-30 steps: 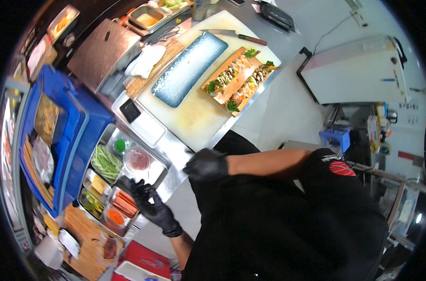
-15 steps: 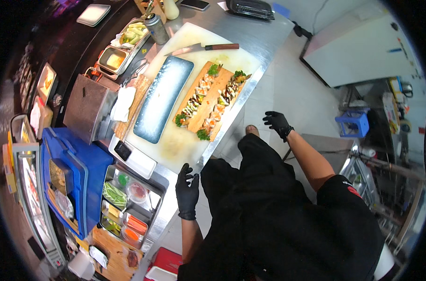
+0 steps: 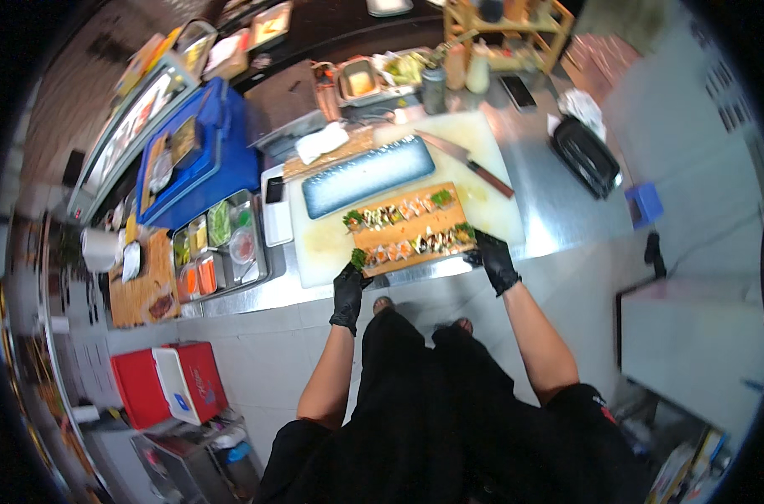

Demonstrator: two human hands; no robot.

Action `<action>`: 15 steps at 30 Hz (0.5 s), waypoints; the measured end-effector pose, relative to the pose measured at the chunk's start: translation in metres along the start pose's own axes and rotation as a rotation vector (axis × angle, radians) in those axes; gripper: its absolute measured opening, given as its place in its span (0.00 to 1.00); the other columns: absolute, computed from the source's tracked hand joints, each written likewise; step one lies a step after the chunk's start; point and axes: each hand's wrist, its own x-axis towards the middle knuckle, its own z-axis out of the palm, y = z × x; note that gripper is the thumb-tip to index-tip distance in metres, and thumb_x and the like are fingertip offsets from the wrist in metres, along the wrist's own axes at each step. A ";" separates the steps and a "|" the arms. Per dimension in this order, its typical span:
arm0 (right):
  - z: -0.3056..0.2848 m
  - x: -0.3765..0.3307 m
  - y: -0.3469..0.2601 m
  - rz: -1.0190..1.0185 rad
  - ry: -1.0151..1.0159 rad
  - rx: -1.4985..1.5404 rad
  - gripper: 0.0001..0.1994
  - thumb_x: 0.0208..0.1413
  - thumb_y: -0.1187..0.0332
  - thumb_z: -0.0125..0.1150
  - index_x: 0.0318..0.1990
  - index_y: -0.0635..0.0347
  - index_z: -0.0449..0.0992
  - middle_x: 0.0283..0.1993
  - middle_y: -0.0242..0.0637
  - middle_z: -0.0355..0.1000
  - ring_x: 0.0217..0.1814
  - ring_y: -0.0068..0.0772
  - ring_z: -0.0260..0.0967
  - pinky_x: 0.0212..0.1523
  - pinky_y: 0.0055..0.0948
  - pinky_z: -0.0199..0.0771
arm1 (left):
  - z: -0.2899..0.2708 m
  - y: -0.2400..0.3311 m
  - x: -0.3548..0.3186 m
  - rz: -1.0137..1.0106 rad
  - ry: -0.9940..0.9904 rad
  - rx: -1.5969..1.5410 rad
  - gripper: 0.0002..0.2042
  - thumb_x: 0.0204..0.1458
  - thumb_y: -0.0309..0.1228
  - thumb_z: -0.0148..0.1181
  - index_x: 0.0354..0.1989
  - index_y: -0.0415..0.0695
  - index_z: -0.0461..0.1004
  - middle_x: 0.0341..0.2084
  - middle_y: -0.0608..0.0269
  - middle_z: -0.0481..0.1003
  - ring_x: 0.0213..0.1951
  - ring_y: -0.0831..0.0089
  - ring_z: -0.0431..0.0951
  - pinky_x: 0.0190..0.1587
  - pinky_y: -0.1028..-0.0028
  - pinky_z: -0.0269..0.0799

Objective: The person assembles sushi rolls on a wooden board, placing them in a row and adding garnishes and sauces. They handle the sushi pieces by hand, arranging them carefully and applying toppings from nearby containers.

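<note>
Black-gloved, the left hand [image 3: 348, 290] and right hand [image 3: 493, 259] grip opposite ends of a wooden board [image 3: 411, 228] carrying two rows of sushi [image 3: 403, 210], fingers curled around its edges. It sits on the white cutting board [image 3: 331, 244] on the steel desk [image 3: 558, 202], just beside a long blue plate [image 3: 367, 175] and a knife [image 3: 466, 164].

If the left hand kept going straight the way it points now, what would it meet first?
The left hand already touches the near-left corner of the wooden sushi board; going on, it would likely press into that board first.
</note>
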 end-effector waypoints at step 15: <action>-0.047 0.024 -0.120 -0.985 0.679 -0.523 0.14 0.69 0.70 0.47 0.47 0.67 0.80 0.43 0.41 0.79 0.46 0.35 0.75 0.48 0.34 0.76 | -0.068 0.076 0.010 0.181 0.005 0.367 0.17 0.64 0.30 0.56 0.58 0.38 0.74 0.46 0.49 0.81 0.48 0.67 0.82 0.51 0.69 0.76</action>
